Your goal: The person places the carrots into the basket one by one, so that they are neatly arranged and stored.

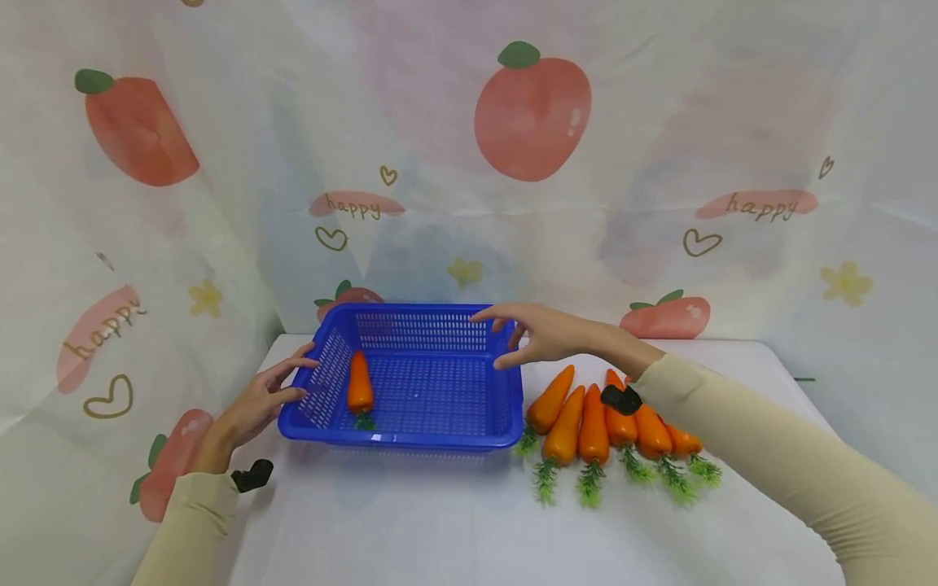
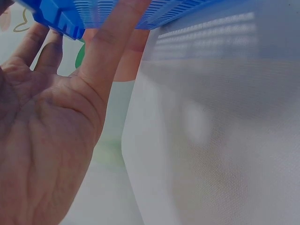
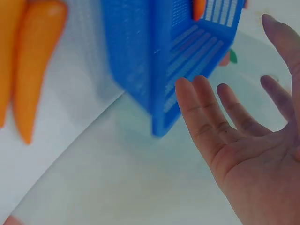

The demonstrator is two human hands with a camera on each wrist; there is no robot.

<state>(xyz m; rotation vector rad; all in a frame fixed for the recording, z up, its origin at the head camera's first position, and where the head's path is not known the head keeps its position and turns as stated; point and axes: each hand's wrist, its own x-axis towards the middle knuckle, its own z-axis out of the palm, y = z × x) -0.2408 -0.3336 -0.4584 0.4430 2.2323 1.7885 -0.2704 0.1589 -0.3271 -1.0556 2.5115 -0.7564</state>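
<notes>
- The blue basket [image 1: 432,382] stands upright on the white table [image 1: 440,521], left of centre and close to the back of the tabletop.
- One carrot [image 1: 359,384] lies inside the basket along its left wall, with the green top pointing at the near wall.
- The left hand [image 1: 256,404] rests against the outside of the basket's left wall. The fingers are straight and spread and grip nothing. In the left wrist view the fingers [image 2: 110,42] reach up to the basket rim [image 2: 56,16].
- The right hand [image 1: 531,332] hovers over the basket's far right corner. The fingers are extended and relaxed and hold nothing. In the right wrist view the open palm [image 3: 248,140] lies just beside the basket corner [image 3: 161,89], apart from it.
- A row of carrots [image 1: 608,427] lies on the table just right of the basket. The tips point away from the person and the green tops point toward the near edge. The leftmost carrot nearly touches the basket's right wall.
- The table surface is covered with a plain white cloth. Open surface extends in front of the basket and the carrot row to the near edge.
- A printed curtain [image 1: 528,122] with fruit, hearts and the word "happy" closes the space behind and on both sides of the table.
- The basket's rear wall stands near the curtain. The table's right rear corner is visible past the carrot row.
</notes>
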